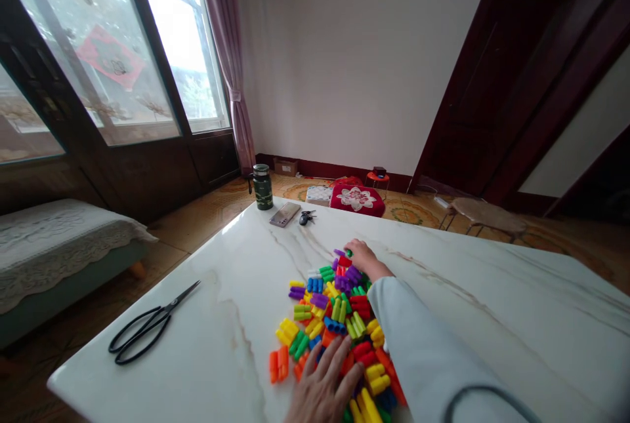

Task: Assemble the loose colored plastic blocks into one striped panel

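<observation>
- Head view: the pile of coloured blocks (335, 318) lies on the desk (492, 318), close to its near edge.
- The left hand (319, 387) rests flat on the pile's near side, fingers spread and gripping nothing.
- The right hand (363, 258) curls round the far side; I cannot tell whether its fingers hold a block.
- It looks like corralling to me; a further sweep would call for low, cupped hands so that no blocks skid toward the scissors (152, 326).

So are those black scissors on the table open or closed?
Closed: the scissors lie flat on the table, blades together in one line, handle loops side by side.
</observation>
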A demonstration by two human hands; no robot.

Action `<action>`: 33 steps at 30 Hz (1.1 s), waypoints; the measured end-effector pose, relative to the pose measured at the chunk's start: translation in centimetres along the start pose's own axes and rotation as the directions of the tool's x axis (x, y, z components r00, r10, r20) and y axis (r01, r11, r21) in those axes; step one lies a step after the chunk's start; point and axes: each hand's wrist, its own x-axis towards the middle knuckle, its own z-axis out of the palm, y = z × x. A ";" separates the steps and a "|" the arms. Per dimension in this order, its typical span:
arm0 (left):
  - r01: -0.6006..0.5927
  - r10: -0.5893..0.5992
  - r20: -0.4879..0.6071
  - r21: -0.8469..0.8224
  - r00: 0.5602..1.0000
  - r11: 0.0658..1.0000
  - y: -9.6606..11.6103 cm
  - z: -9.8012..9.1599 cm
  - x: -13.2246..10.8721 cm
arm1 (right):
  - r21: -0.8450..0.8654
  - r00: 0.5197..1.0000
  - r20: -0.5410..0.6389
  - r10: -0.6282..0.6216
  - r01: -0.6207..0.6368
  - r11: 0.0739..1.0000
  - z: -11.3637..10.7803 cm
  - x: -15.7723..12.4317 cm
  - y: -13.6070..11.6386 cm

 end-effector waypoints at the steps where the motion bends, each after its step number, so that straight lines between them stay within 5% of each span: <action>1: 0.001 -0.001 0.010 -0.007 1.000 1.000 0.0 0.0 0.0 | -0.004 1.000 -0.009 0.028 -0.028 1.000 0.0 -0.1 0.1; 7: 0.035 -0.022 0.083 -0.152 0.996 0.988 0.2 -1.2 0.2 | 0.012 0.993 -0.066 0.094 -0.094 0.996 -3.1 -1.9 0.5; 15: 0.120 -0.078 0.167 -0.263 0.983 0.957 1.1 -2.8 0.1 | 0.028 0.998 0.051 0.031 -0.033 0.999 -6.9 -6.8 1.9; 21: 0.104 -0.063 0.163 -0.251 0.985 0.962 1.0 -2.6 0.0 | 0.029 0.998 0.019 0.056 -0.056 0.998 -5.7 -8.2 2.7; 28: 0.102 -0.066 0.154 -0.241 0.986 0.965 1.0 -3.1 0.3 | 0.136 0.953 -0.052 0.297 -0.288 0.948 -2.7 -9.2 3.9; 33: 0.101 -0.067 0.148 -0.241 0.987 0.965 1.0 -2.8 0.1 | 0.304 0.925 -0.123 0.360 -0.310 0.901 -2.5 -10.5 4.5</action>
